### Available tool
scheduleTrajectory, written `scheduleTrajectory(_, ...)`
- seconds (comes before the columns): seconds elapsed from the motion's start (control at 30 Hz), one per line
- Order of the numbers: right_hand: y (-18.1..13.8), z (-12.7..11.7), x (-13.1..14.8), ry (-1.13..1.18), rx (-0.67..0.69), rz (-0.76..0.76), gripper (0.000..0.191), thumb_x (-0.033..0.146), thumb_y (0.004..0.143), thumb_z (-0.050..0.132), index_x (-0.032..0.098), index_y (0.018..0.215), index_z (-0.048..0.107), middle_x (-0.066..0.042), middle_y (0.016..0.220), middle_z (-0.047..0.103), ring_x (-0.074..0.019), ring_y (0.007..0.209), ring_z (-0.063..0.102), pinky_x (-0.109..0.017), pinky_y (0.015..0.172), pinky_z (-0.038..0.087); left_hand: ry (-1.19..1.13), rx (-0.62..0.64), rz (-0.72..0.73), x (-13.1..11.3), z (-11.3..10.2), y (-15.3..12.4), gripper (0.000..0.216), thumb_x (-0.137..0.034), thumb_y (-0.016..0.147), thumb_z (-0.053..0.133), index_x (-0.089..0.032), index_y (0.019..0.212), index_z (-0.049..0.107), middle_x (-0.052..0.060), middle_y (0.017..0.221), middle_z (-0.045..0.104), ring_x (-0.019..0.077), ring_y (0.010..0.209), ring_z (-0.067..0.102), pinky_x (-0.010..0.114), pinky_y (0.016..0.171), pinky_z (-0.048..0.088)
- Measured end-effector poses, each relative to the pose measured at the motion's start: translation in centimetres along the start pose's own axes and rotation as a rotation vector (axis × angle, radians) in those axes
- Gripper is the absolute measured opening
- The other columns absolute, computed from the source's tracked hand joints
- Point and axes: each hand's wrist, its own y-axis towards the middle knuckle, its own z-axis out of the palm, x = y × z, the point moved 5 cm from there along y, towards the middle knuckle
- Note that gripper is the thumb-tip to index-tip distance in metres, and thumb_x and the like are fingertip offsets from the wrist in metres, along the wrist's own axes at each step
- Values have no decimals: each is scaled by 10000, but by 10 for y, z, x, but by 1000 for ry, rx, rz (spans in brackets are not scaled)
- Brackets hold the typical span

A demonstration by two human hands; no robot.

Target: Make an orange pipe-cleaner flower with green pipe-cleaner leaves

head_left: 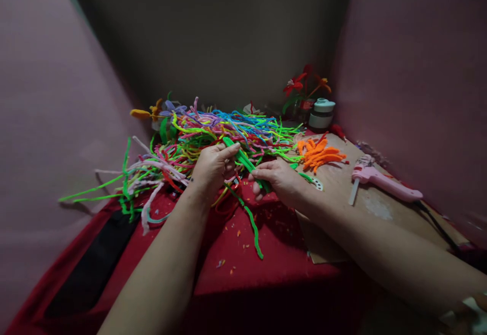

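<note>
Between my two hands is a flat, folded bundle of green pipe cleaners (245, 160), slanting down to the right above the table. My left hand (213, 166) pinches its upper end between thumb and fingers. Lower down, my right hand (280, 179) grips the other end, its thumb and forefinger pressed together. A loose green pipe cleaner (254, 228) trails on the red cloth below my hands. Just behind them lies a big heap of many-coloured pipe cleaners (232, 127). Scissors with red handles appear partly hidden under my left hand.
On a tan board (384, 208) at right rest a pink glue gun (388, 182) and an orange pipe-cleaner cluster (318, 153). Behind stand a lidded jar (321, 114) and red flowers (294, 85). A black flat object (91, 264) lies left on the red cloth (236, 274), which has scattered scraps.
</note>
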Motion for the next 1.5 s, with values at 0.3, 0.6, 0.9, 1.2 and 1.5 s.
scheduleTrajectory(0.3, 1, 0, -1, -16, 9, -33, 153, 190, 745, 523, 107, 639, 596, -17, 448, 593, -96, 343, 517, -214, 407, 456, 28, -95, 159, -8, -6, 3, 285, -253, 636, 693, -165, 558, 434, -89, 402, 325, 29, 317, 255, 171, 319, 180)
scheduleTrajectory(0.6, -4, 8, -5, 15, 33, -78, 155, 247, 708, 564, 114, 635, 593, 8, 406, 566, -97, 332, 502, -217, 393, 436, 532, -370, 528, -23, -10, -9, 401, -291, 647, 664, -157, 439, 348, -70, 443, 257, 38, 423, 240, 196, 405, 185)
scheduleTrajectory(0.9, -6, 5, -1, -32, -46, -81, 132, 211, 717, 527, 122, 636, 580, 10, 425, 567, -96, 355, 506, -221, 424, 432, 48, 225, -139, 12, 7, 0, 243, -297, 624, 710, -129, 637, 536, -87, 404, 342, 23, 322, 259, 175, 347, 177)
scheduleTrajectory(1.2, -1, 0, -5, -18, -66, -145, 133, 253, 688, 551, 133, 632, 568, 14, 422, 565, -100, 356, 496, -231, 422, 421, 277, 87, -75, 17, 14, -3, 310, -318, 601, 720, -129, 466, 514, -25, 340, 450, 47, 270, 328, 198, 309, 183)
scheduleTrajectory(1.5, -3, 1, -7, -5, -24, -184, 193, 308, 728, 594, 124, 673, 600, 21, 440, 569, -97, 370, 509, -228, 440, 417, 161, -49, 73, 5, 6, 2, 245, -273, 554, 742, -132, 544, 542, -69, 380, 413, 28, 323, 312, 184, 345, 185)
